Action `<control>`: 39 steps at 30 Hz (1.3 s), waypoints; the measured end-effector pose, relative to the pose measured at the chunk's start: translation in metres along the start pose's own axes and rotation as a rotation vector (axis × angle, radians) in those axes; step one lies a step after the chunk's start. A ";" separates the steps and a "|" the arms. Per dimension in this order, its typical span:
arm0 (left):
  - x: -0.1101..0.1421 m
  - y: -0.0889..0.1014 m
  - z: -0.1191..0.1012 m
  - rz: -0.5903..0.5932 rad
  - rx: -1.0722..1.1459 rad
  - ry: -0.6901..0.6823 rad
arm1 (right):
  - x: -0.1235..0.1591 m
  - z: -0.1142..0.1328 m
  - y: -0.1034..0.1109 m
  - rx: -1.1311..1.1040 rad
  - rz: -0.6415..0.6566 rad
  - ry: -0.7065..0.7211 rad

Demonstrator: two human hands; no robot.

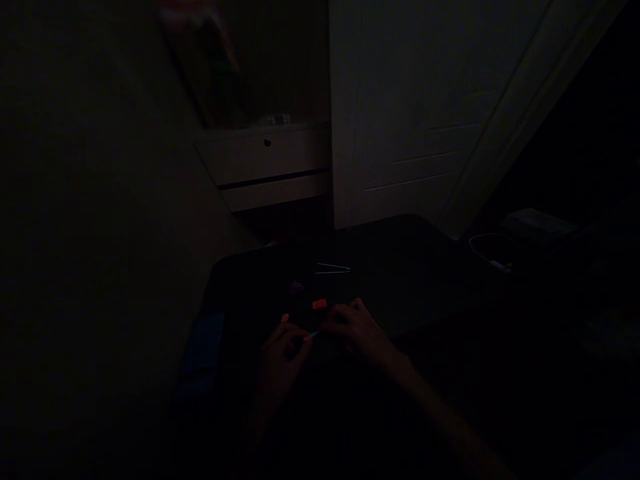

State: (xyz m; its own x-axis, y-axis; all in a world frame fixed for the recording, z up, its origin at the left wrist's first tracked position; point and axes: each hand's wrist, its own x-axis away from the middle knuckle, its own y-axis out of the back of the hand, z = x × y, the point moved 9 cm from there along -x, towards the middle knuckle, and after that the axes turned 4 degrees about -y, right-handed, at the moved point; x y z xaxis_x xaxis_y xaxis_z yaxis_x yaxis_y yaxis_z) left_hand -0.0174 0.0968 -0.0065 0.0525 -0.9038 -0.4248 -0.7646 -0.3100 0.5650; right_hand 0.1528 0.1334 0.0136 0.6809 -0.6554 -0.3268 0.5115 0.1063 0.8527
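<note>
The view is very dark. My left hand point(281, 353) is closed in a pinch around a small thin stick-like piece point(311, 335), orange at one end and pale at the other. Close to its pale end is my right hand point(357, 330), fingers bent together; whatever they may hold is hidden. Just beyond my hands lies a glowing orange-red piece point(319, 304) on the dark table point(400, 267). A smaller orange piece point(285, 318) shows just above my left fingers. Farther back lies a dim purple piece point(296, 287).
A thin V-shaped metal tool, like tweezers point(333, 269), lies behind the pieces. A blue flat object point(200, 353) is at the left. A white cable point(480, 239) and a pale box point(540, 223) are at the right. Behind stand a drawer unit point(295, 157) and a white door point(400, 113).
</note>
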 end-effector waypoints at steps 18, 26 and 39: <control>0.003 0.003 0.005 -0.043 -0.018 -0.025 | 0.005 -0.008 0.003 -0.053 -0.089 -0.084; 0.001 0.005 -0.001 -0.046 -0.045 -0.022 | 0.005 -0.008 0.001 -0.044 -0.044 -0.119; 0.001 0.002 -0.007 -0.068 -0.097 -0.029 | 0.002 -0.001 -0.002 -0.004 0.034 -0.104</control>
State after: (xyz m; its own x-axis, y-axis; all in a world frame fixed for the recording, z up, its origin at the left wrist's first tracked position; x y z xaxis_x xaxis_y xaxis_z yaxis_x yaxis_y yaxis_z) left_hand -0.0144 0.0929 -0.0008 0.0827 -0.8714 -0.4836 -0.6940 -0.3986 0.5995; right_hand 0.1542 0.1326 0.0107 0.6396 -0.7257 -0.2534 0.4914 0.1325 0.8608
